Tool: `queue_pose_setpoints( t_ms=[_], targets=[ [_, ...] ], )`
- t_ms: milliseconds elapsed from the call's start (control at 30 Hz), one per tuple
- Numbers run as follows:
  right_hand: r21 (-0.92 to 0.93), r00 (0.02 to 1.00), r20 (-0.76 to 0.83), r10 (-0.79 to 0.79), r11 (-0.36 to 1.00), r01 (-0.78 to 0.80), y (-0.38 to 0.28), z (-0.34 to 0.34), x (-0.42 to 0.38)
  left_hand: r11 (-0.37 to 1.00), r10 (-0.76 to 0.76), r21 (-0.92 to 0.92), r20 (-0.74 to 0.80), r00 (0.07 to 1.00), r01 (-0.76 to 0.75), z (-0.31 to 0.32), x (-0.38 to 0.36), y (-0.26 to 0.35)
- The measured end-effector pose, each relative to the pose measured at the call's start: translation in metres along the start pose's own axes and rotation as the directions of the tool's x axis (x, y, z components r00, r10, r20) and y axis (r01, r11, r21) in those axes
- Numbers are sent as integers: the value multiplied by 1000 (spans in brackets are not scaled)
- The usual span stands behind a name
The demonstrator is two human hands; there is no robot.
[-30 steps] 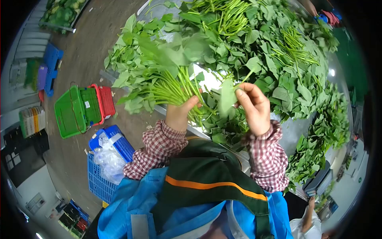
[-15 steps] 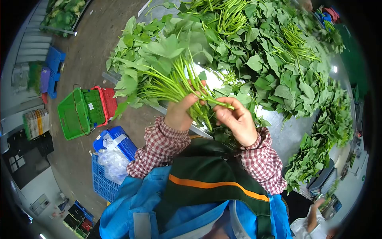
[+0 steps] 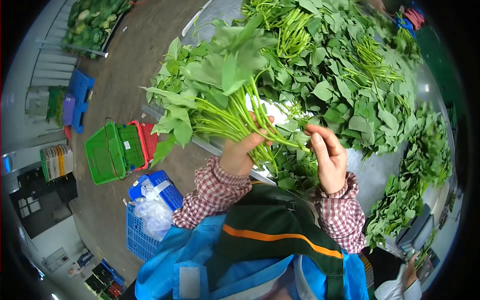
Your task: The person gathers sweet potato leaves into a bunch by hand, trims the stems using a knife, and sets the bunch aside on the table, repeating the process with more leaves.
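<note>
A bunch of leafy green stems (image 3: 225, 117) is gripped in my left hand (image 3: 242, 152), its leaves pointing up and to the left. Just right of the cut stem ends is my right hand (image 3: 330, 157), thumb and forefinger nearly together; whether a small piece sits between them is too small to tell. Beyond both hands, a large heap of leafy greens (image 3: 355, 95) covers much of the metal table (image 3: 357, 167). Several bundles in the heap show their pale stems.
On the floor at the left stand a green basket (image 3: 102, 155), a red basket (image 3: 148, 140) and a blue crate (image 3: 140, 235) with clear plastic bags (image 3: 152, 215). Another person's arm (image 3: 410, 272) shows at the lower right. Cabbage-like vegetables (image 3: 92, 25) lie at the upper left.
My right hand has moved right, off the stem ends it was touching. My left hand still holds the bunch. The whole view has shifted slightly.
</note>
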State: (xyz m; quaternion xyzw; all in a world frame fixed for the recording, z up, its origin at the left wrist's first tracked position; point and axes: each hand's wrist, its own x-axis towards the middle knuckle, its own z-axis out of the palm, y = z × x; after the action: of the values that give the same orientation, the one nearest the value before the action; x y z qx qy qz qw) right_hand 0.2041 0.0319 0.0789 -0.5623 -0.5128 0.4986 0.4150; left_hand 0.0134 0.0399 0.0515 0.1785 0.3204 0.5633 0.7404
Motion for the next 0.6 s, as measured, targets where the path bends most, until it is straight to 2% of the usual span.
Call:
queue_pose_setpoints(
  t_ms=[33, 100, 167, 233, 267, 300, 367, 400, 433, 500, 533, 567, 600],
  targets=[
    [3, 997, 43, -61, 998, 61, -24, 4, 6, 999, 10, 47, 49, 999, -13, 3, 0, -1],
    [-154, 944, 178, -279, 939, 307, -39, 12, 19, 989, 29, 139, 161, 986, -51, 9, 0, -2],
    [-135, 954, 191, -232, 956, 260, -29, 21, 19, 940, 59, 326, 126, 990, -98, 20, -1, -3],
    [147, 996, 86, -13, 989, 1, -16, 28, 9, 871, 98, 473, 91, 991, -130, 20, -1, -9],
    [65, 990, -86, -112, 991, 118, -10, 33, 7, 924, 110, 367, 21, 994, -110, 21, -1, -14],
    [242, 980, -175, -95, 961, 136, 0, 39, 4, 962, 122, 252, -49, 991, -106, 22, -2, -18],
    [590, 969, -246, -32, 788, 176, 2, 44, -3, 863, 259, 458, -40, 965, -212, 30, -3, -20],
    [701, 977, -187, 105, 711, 58, 2, 34, -7, 909, 267, 357, -96, 959, -217, 37, -3, -15],
    [811, 979, -100, 176, 584, -22, 8, 17, -11, 966, 162, 221, -128, 978, -132, 35, 1, -8],
    [815, 976, 209, 55, 542, -205, 27, -20, -13, 995, 90, -38, -133, 987, -96, 28, 10, 7],
    [483, 843, 490, 223, 735, -476, 33, -47, -11, 993, 90, -71, -57, 994, -94, 21, 10, 12],
    [198, 840, 484, 247, 903, -380, 70, -56, -15, 997, 65, -36, -52, 996, -67, 22, 8, 18],
    [-257, 979, 182, 96, 965, -47, 81, -53, -21, 999, 33, -5, -38, 999, -34, 26, 5, 21]
  ],
)
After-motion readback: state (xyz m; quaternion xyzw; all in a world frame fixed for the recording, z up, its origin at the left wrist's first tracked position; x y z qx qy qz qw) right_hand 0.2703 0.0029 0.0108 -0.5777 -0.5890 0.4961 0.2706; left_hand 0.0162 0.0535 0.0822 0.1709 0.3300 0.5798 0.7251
